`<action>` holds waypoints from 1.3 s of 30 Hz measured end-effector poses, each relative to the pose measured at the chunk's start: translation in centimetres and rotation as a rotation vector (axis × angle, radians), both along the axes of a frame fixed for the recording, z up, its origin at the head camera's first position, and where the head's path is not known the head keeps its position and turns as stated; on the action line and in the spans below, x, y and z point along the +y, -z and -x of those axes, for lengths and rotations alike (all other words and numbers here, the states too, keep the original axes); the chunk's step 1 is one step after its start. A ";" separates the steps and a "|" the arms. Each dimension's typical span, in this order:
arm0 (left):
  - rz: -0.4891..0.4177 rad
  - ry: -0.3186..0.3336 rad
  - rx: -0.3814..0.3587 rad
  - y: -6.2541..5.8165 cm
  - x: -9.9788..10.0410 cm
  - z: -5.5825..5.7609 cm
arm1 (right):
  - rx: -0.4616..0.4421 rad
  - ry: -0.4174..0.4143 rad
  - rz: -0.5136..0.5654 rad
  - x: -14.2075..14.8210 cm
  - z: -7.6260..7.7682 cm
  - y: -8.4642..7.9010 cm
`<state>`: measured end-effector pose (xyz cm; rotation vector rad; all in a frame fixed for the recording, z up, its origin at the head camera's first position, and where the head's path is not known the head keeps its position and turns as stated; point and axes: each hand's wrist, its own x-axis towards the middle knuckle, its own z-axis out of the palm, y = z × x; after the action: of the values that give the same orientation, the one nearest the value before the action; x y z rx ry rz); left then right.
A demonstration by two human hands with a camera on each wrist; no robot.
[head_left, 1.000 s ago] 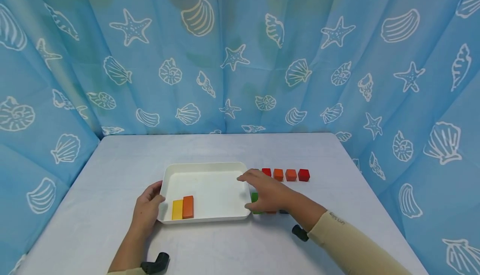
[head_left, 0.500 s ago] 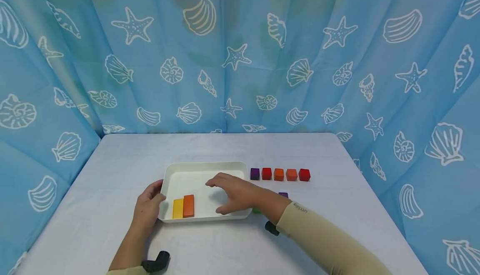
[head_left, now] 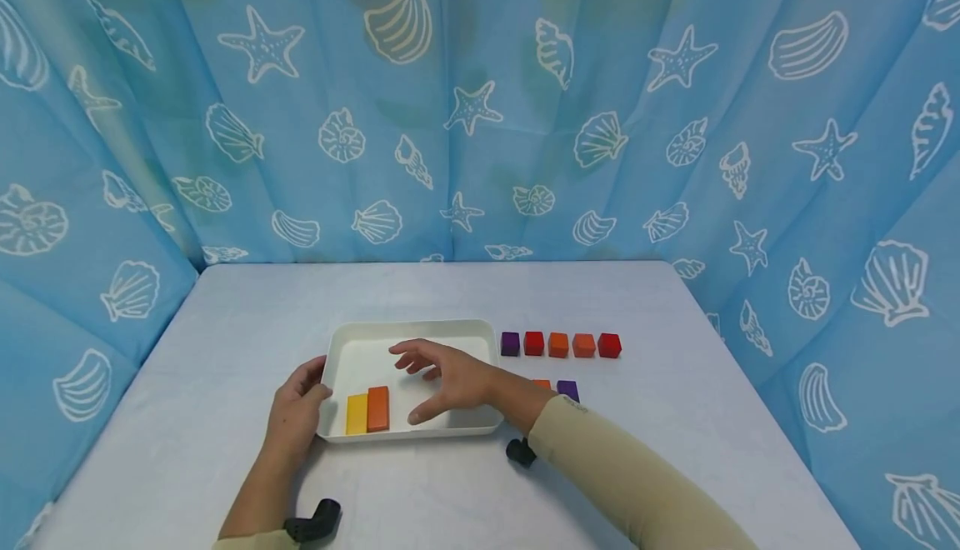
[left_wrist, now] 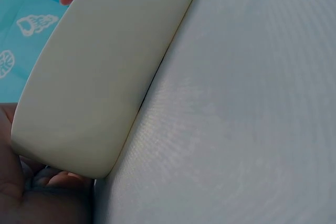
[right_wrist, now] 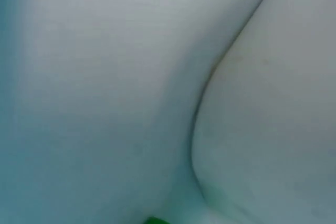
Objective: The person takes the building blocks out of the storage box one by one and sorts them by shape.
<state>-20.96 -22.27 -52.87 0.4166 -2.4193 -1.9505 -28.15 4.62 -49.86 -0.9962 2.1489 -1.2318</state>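
Observation:
A shallow white tray (head_left: 351, 363) lies on the table. My left hand (head_left: 294, 410) grips its left end, thumb at the rim; in the left wrist view, curled fingers (left_wrist: 65, 180) show beside the tray's corner. Inside, at the front left, a yellow block (head_left: 356, 414) and a slightly longer orange block (head_left: 378, 408) stand side by side. Over the middle of the tray, my right hand (head_left: 453, 379) is spread with thumb and fingers apart, holding nothing. Its fingertips are to the right of and beyond the two blocks.
Right of the tray runs a row of cubes: purple (head_left: 510, 344), red (head_left: 534, 343), two orange, and red (head_left: 610, 345). Nearer, an orange (head_left: 542, 384) and a purple block (head_left: 568, 390) are partly hidden by my right arm. A green block (right_wrist: 156, 221) edges into the right wrist view.
My right hand has moved left from the tray's right end to over its middle, uncovering the purple cube in the far row. My left hand keeps its grip on the tray.

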 end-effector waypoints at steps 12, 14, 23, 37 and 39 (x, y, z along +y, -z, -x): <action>0.007 0.001 0.013 -0.5 0.1 0.2 | -0.050 -0.020 -0.060 -1.8 0.5 0.8; 0.006 -0.002 0.016 -0.6 0.2 0.3 | -0.018 -0.026 -0.093 -2.2 0.6 0.9; 0.011 -0.005 0.026 -0.6 -0.1 0.2 | 0.160 -0.077 -0.220 -3.1 1.0 1.4; 0.008 -0.002 -0.010 -0.3 0.0 -0.1 | 0.269 -0.112 -0.278 -4.0 0.8 1.7; 0.004 -0.005 -0.014 -0.1 0.0 -0.1 | 0.260 -0.103 -0.289 -3.9 0.6 1.8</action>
<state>-20.86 -22.22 -52.82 0.4367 -2.4282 -1.9467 -28.75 0.68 -51.70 -1.1722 2.3516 -0.7495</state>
